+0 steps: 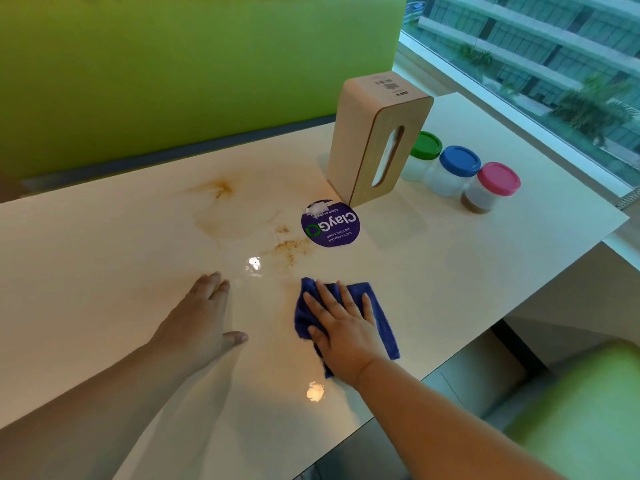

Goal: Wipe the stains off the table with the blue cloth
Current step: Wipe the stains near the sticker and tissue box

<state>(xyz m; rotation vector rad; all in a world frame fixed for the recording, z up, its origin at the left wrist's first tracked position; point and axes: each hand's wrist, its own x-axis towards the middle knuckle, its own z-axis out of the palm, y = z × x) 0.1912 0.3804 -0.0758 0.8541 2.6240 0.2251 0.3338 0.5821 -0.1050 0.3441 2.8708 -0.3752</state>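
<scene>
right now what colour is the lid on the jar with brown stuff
Pink lid, head view.

Cream table (104, 271) with brown stains (291, 249), blue cloth (379, 306), purple sticker (330, 225), wooden tissue box (363, 133), three lidded jars (458, 168)

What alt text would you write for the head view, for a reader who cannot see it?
A person's right hand presses a blue cloth flat on a pale table, near brown stains; the left hand rests open beside it. A tissue box and three jars stand behind.
</scene>
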